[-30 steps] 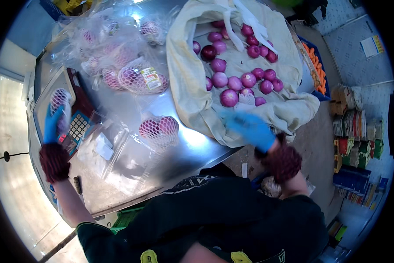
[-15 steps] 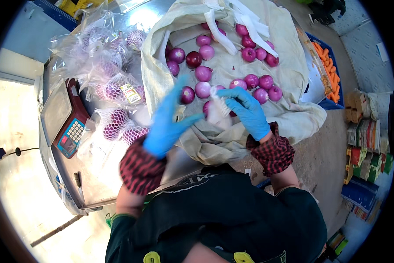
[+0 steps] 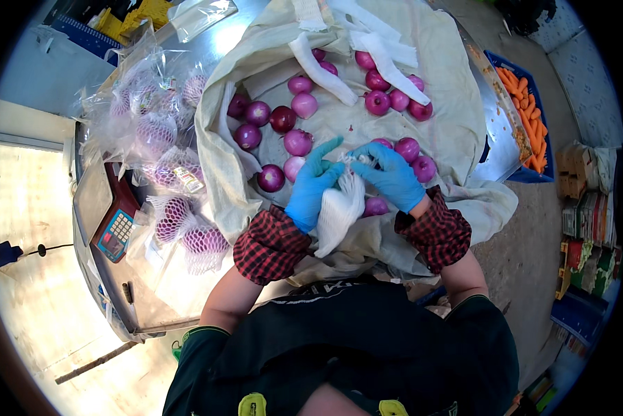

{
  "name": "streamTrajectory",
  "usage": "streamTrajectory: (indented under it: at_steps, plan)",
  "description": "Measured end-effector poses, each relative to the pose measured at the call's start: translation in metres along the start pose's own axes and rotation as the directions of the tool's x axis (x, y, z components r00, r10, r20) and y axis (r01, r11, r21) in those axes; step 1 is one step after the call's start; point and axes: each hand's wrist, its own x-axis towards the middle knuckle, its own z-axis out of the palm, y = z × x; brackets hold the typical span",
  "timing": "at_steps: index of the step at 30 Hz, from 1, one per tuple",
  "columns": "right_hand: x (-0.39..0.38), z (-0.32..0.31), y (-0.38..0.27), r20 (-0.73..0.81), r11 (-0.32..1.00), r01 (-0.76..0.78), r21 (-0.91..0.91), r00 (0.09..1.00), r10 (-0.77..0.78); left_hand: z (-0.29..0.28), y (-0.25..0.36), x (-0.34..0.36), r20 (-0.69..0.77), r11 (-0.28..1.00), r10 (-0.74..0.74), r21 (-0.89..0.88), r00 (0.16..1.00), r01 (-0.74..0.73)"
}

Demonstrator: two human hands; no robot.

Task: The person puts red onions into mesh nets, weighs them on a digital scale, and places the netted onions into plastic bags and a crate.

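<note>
A limp white mesh net sleeve (image 3: 341, 208) hangs between my gloved hands over the near part of a cream cloth sack (image 3: 457, 76). My left hand (image 3: 313, 188) pinches the sleeve's upper end, its index finger raised. At the same end, my right hand (image 3: 392, 179) grips the gathered edge with bent fingertips. Around them on the sack lie several peeled purple onions (image 3: 298, 143), some partly covered by my hands. More white net sleeves (image 3: 324, 73) lie flat across the far side of the sack.
Left of the sack, netted onions (image 3: 205, 241) lie beside a pile of clear plastic bags with netted onions (image 3: 155, 135). A dark red scale (image 3: 117, 222) stands at the table's left, near a small black-handled tool (image 3: 127, 292). A blue crate of carrots (image 3: 526, 114) is at the right.
My left hand has moved right and come in to the net sleeve, which now hangs down longer and flatter. My right hand keeps hold of it. The view has shifted slightly.
</note>
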Motion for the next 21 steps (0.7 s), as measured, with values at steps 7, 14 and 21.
streamTrajectory:
  at_steps: [7, 14, 21]
  plan:
    - [0.065, -0.017, 0.026, -0.218, 0.962, 0.27, 0.029, 0.941, -0.258, -0.009, -0.011, 0.046, 0.029, 0.983, -0.176, -0.048, 0.984, 0.177]
    - [0.124, -0.043, 0.113, 0.016, 0.717, -0.034, 0.696, 0.999, 0.032, 0.045, 0.017, 0.091, 0.079, 0.9, -0.231, -0.362, 0.97, 0.244]
    - [0.144, -0.109, 0.096, 0.293, 0.929, 0.042, -0.367, 0.953, 0.073, -0.02, 0.016, 0.173, 0.003, 0.989, -0.03, 0.148, 1.0, 0.029]
